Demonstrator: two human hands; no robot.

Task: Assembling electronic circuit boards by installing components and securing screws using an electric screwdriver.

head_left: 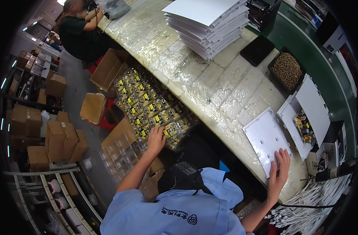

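Observation:
My left hand [157, 139] reaches down to the front of a clear plastic tray of small circuit boards [141, 98] with yellow parts. Its fingers are apart and its fingertips touch or hover over a circuit board [172, 130]; I cannot tell which. On the table, my right hand [280, 168] lies open over the lower right corner of a flat white panel [263, 135], thumb and fingers spread. Beyond that panel's right edge is an opened white housing [314, 109] with a circuit board [303, 126] inside.
White panels [206, 23] are piled on the table [210, 90]. Nearby are a black tray [257, 51] and a bin of brass-coloured screws [287, 70]. White cables [310, 207] hang at lower right. Cardboard boxes [61, 137] stand at left; a co-worker [79, 33] sits at the far end.

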